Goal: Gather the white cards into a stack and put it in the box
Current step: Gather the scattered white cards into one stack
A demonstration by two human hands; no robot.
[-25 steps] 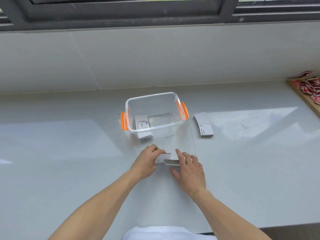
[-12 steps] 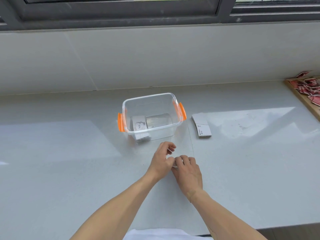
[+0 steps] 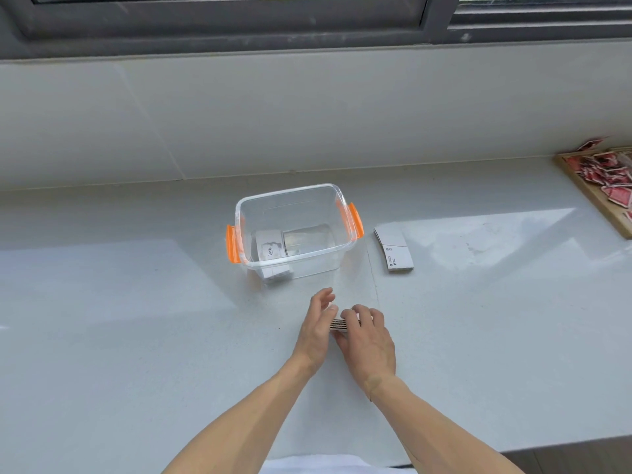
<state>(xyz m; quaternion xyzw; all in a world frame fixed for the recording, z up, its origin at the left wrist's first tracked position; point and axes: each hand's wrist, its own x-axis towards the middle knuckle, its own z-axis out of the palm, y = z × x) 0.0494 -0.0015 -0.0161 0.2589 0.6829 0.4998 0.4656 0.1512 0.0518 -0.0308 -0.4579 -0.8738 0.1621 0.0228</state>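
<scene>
Two hands are working at a small stack of white cards (image 3: 338, 325) on the pale counter (image 3: 136, 336), just in front of the clear box (image 3: 294, 258). Our right hand (image 3: 367, 340) is curling its fingers over the top of the stack and pressing it down, thumb tucked along the near edge, so we are covering most of it; only the striped left end of the stack is showing. Our left hand (image 3: 318, 328) is standing on edge against that end, fingers straight and loosely together, palm flat against the cards and gripping nothing.

The box is sitting open, with an orange clip on either side wall. Inside, against its left wall, another pile of white cards (image 3: 270, 249) is lying flat, the top one printed with a small word. The rest of the box floor is looking bare and shiny.

To the right of the box, near its right clip but not touching, we are seeing a fanned bunch of white cards (image 3: 393, 249) lying on the counter. Far to the right of the box, at the counter's edge, a wooden tray (image 3: 602, 206) is holding scattered red cards (image 3: 612, 176).
</scene>
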